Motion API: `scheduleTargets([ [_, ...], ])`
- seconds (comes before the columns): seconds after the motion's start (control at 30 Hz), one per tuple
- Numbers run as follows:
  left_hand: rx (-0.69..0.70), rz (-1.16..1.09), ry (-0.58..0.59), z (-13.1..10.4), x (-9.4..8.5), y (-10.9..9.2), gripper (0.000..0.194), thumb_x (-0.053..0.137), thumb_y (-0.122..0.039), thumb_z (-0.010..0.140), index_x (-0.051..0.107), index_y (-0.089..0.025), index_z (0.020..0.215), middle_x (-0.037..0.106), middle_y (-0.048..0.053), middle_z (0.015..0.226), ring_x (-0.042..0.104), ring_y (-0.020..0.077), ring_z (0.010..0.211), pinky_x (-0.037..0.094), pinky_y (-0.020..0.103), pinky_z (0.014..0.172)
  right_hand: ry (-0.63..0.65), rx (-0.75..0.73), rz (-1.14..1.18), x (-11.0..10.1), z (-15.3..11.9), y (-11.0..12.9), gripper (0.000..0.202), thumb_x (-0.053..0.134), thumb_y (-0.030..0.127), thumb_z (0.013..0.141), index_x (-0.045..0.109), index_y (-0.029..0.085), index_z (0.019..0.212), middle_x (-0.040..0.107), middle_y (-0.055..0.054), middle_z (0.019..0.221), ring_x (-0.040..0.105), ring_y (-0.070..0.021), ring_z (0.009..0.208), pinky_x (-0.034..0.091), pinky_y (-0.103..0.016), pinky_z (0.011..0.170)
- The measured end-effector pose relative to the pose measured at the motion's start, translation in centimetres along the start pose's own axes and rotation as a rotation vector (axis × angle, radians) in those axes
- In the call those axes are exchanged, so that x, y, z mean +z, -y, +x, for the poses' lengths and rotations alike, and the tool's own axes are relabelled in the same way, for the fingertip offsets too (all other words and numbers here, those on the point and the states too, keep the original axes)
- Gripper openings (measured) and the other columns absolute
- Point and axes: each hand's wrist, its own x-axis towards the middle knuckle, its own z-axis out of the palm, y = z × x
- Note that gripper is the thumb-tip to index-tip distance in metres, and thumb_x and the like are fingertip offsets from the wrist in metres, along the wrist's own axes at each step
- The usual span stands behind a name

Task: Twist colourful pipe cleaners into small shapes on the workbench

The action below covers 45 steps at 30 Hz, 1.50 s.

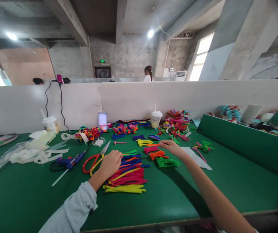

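Observation:
My left hand (112, 163) rests with fingers bent at the left ends of the colourful fuzzy stems (131, 174), beside the scissors (97, 160); what its fingertips hold, if anything, is hidden. Farther right, my right hand (170, 147) is closed on an orange stem (153, 145), over the small bundles. Around it lie a yellow bundle (144, 142), a pink bundle (150, 149), an orange bundle (157, 155) and a green bundle (167, 162).
On the left lie a blue glue gun (73, 160) and plastic bags (32, 149). Two lidded cups (156, 119) and a phone (102, 121) stand near the white partition (129, 100). A green divider (246, 142) runs along the right.

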Motion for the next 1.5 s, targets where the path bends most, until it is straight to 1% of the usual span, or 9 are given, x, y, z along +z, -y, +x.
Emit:
scheduleTargets([
  [0.17,0.01,0.015,0.022,-0.1,0.1,0.0,0.016,0.038,-0.016,0.082,0.054,-0.019,0.081,0.057,0.002,0.081,0.051,0.0152,0.082,0.041,0.025,0.07,0.057,0.077,-0.052,-0.4,-1.0,-3.1,0.033,0.046,0.043,0.07,0.06,0.014,0.066,0.058,-0.003,0.062,0.05,-0.0151,0.06,0.037,-0.026,0.058],
  [0.4,-0.024,0.035,-0.002,-0.1,-0.3,-0.2,0.017,0.038,-0.015,0.081,0.054,-0.019,0.08,0.057,0.003,0.079,0.051,0.0159,0.08,0.041,0.026,0.069,0.157,0.059,-0.258,-0.4,-0.5,-2.8,0.022,0.049,0.029,0.068,0.066,0.016,0.072,0.064,-0.005,0.071,0.054,-0.0168,0.065,0.039,-0.026,0.061],
  [0.6,-0.071,0.085,-0.05,0.0,-0.9,0.7,0.016,0.042,-0.019,0.08,0.057,-0.02,0.083,0.055,0.005,0.084,0.05,0.0196,0.088,0.043,0.03,0.07,-0.116,-0.088,-0.441,-0.5,0.0,-0.2,0.023,0.042,0.02,0.073,0.063,0.013,0.072,0.061,-0.008,0.072,0.053,-0.0179,0.071,0.039,-0.028,0.067],
  [0.73,-0.032,0.117,0.046,0.1,-0.7,1.8,0.015,0.044,-0.019,0.079,0.06,-0.019,0.079,0.056,0.006,0.081,0.05,0.0207,0.086,0.043,0.032,0.071,-0.112,-0.244,-0.378,2.3,0.7,4.9,0.021,0.04,0.02,0.077,0.061,0.015,0.074,0.06,-0.007,0.075,0.053,-0.0164,0.071,0.039,-0.026,0.066],
  [0.87,-0.004,0.109,0.083,0.1,-0.7,2.1,0.013,0.046,-0.019,0.078,0.059,-0.018,0.075,0.056,0.005,0.075,0.052,0.0202,0.081,0.042,0.034,0.075,0.09,-0.502,-0.344,7.5,0.9,10.3,0.018,0.042,0.015,0.079,0.059,0.017,0.078,0.06,-0.004,0.077,0.053,-0.014,0.073,0.038,-0.024,0.068],
  [0.97,0.014,0.13,0.091,0.0,-0.7,1.9,0.01,0.047,-0.019,0.077,0.057,-0.018,0.076,0.056,0.006,0.076,0.052,0.0207,0.08,0.042,0.034,0.075,0.171,-0.615,-0.464,11.4,0.9,12.2,0.013,0.046,0.013,0.079,0.058,0.017,0.075,0.058,-0.004,0.075,0.052,-0.0145,0.074,0.037,-0.024,0.067],
  [1.07,0.014,0.145,0.075,0.0,-0.4,1.8,0.016,0.042,-0.014,0.079,0.056,-0.017,0.073,0.056,0.007,0.074,0.052,0.0212,0.077,0.042,0.035,0.073,0.146,-0.61,-0.59,13.7,0.8,12.1,0.005,0.051,0.016,0.078,0.055,0.016,0.075,0.057,-0.004,0.076,0.052,-0.0161,0.074,0.035,-0.026,0.065],
  [1.27,-0.046,0.155,0.027,0.2,-0.4,1.7,0.022,0.033,-0.013,0.083,0.053,-0.017,0.076,0.056,0.007,0.073,0.053,0.0197,0.075,0.041,0.031,0.069,-0.033,-0.595,-0.554,13.7,0.1,10.6,0.007,0.046,0.021,0.083,0.052,0.018,0.083,0.055,-0.005,0.082,0.048,-0.0165,0.078,0.034,-0.028,0.069],
  [1.5,-0.057,0.112,-0.04,0.3,-0.9,1.4,0.022,0.031,-0.022,0.087,0.052,-0.018,0.083,0.057,0.005,0.078,0.053,0.0176,0.079,0.04,0.026,0.062,-0.072,-0.662,-0.476,13.5,-0.2,11.1,0.012,0.044,0.024,0.084,0.054,0.018,0.088,0.056,-0.006,0.086,0.047,-0.0177,0.083,0.034,-0.03,0.075],
])
